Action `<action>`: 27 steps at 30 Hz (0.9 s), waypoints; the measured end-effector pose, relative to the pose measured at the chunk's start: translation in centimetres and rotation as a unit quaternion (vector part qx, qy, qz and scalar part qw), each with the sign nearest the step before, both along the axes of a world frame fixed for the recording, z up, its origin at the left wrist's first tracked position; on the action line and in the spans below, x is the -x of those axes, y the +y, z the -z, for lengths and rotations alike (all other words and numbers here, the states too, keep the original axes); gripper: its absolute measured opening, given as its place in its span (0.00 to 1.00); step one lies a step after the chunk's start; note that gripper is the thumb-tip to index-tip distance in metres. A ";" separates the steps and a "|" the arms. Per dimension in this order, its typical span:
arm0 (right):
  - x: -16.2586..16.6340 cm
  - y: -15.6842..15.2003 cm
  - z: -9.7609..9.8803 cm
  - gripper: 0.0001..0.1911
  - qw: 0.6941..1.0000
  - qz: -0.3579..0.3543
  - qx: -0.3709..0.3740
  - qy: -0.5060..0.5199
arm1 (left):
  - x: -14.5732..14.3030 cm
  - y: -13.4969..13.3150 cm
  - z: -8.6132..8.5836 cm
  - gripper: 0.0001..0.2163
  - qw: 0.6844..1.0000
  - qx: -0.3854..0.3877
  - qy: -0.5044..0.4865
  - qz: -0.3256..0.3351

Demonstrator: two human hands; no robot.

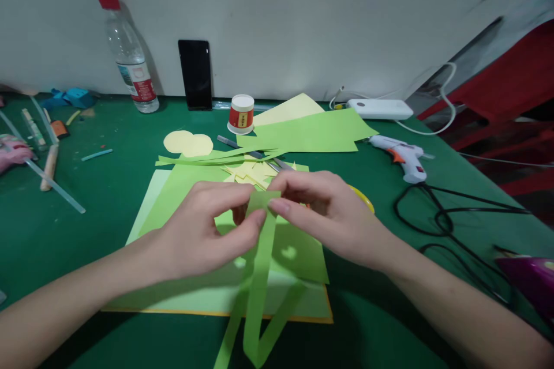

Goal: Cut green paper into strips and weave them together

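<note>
A long light-green paper strip [262, 271] is pinched near its top end by both hands, its lower part hanging down in a bend toward me. My left hand [208, 228] grips it between thumb and fingers from the left. From the right, my right hand [329, 216] holds the same end, thumb in front. Under the hands lie stacked green paper sheets [298, 253] and small pale-yellow paper scraps [251, 173]. The yellow handle [362, 199] of a tool, perhaps scissors, shows partly behind my right hand.
Beyond the stack are pale-yellow paper circles [186, 143], a red-and-white paper cup [241, 115], green sheets [303, 132] and a phone [195, 75]. A bottle [134, 63] stands at back left. At right lie a glue gun [402, 157], black cable [445, 225] and power strip [381, 108].
</note>
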State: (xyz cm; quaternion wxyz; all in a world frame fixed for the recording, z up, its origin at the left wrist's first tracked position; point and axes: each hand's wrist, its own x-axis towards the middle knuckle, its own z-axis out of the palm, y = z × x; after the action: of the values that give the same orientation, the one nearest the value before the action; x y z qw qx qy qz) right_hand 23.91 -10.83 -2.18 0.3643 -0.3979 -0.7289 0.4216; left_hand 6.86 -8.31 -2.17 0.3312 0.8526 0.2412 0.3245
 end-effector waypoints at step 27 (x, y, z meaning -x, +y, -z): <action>0.5 -1.0 -0.1 0.06 0.961 0.175 -0.211 0.031 | 0.7 0.8 -0.4 0.07 0.969 -0.227 -0.061 -0.071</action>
State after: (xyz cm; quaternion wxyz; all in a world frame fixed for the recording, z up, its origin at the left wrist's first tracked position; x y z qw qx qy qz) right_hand 23.44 -11.80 -2.07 0.5306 -0.4196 -0.7089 0.1999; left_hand 6.13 -7.51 -1.76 0.1198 0.8646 0.2001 0.4450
